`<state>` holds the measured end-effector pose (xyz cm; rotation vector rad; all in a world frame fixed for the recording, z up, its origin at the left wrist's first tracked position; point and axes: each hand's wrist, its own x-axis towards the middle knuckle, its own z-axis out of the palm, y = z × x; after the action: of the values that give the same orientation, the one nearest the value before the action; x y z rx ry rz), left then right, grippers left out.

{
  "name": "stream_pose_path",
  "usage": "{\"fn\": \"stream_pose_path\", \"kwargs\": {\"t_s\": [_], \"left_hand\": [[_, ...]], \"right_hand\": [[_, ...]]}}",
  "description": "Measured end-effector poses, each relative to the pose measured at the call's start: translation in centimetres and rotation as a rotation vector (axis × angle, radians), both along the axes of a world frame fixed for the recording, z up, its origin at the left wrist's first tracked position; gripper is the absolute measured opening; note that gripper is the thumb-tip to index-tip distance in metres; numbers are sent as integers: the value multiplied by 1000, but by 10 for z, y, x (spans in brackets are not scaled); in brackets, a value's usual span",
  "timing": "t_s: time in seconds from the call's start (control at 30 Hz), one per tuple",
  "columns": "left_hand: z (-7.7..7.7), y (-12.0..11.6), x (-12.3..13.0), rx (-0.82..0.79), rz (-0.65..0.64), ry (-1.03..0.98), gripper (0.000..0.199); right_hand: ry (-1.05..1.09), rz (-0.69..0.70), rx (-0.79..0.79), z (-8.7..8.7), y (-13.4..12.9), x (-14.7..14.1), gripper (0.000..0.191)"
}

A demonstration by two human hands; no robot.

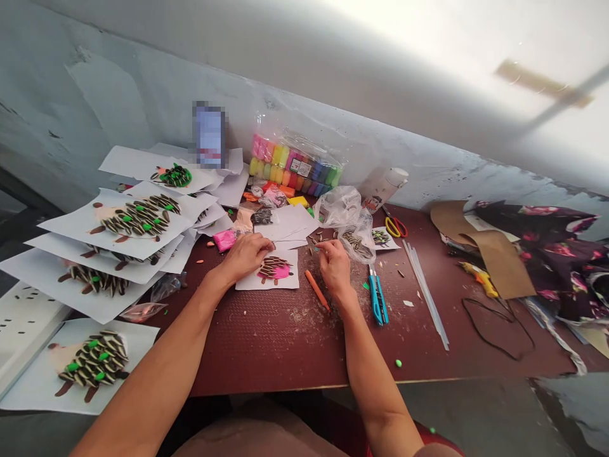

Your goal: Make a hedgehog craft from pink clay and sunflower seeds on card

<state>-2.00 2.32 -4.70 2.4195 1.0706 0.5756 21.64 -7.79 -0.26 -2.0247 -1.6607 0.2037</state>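
A small white paper card (247, 284) lies on the table, bearing a pink clay hedgehog shape (281, 271) partly covered with sunflower seeds (271, 263). My left hand (247, 255) rests at the card's upper left, fingers curled together beside the seeds; what they grip, if anything, is hidden. To the right of the card, my right hand (335, 263) is closed in a pinch near loose seeds, and what sits between its fingertips is too small to name. Between my hands lies an orange stick-like tool (316, 290).
Stacked sheets with seed hedgehogs (137, 219) rise at left. Behind are a bag of coloured clay (295, 165), a plastic bag of seeds (356, 244) and a white bottle (386, 187). Rightward lie a blue cutter (377, 298), scissors (396, 225), glue sticks (425, 295) and a glue gun (480, 279).
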Motion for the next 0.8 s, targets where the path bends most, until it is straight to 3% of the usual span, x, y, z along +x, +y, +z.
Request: {"fn": "stream_pose_path", "kwargs": {"t_s": [0.17,0.47,0.63,0.8], "left_hand": [[0,0,0,-3,5,-1,24],[-1,2,0,-4,-2,2,22],[-3,2,0,6,2,-10,22],[-2,1,0,7,7,-2,22]], "right_hand": [[-80,-44,-69,1,-2,1,21],[-236,-80,-270,1,14,-23,19],[-83,-47,-145,1,5,-18,17],[146,217,1,4,-9,-23,17]]}}
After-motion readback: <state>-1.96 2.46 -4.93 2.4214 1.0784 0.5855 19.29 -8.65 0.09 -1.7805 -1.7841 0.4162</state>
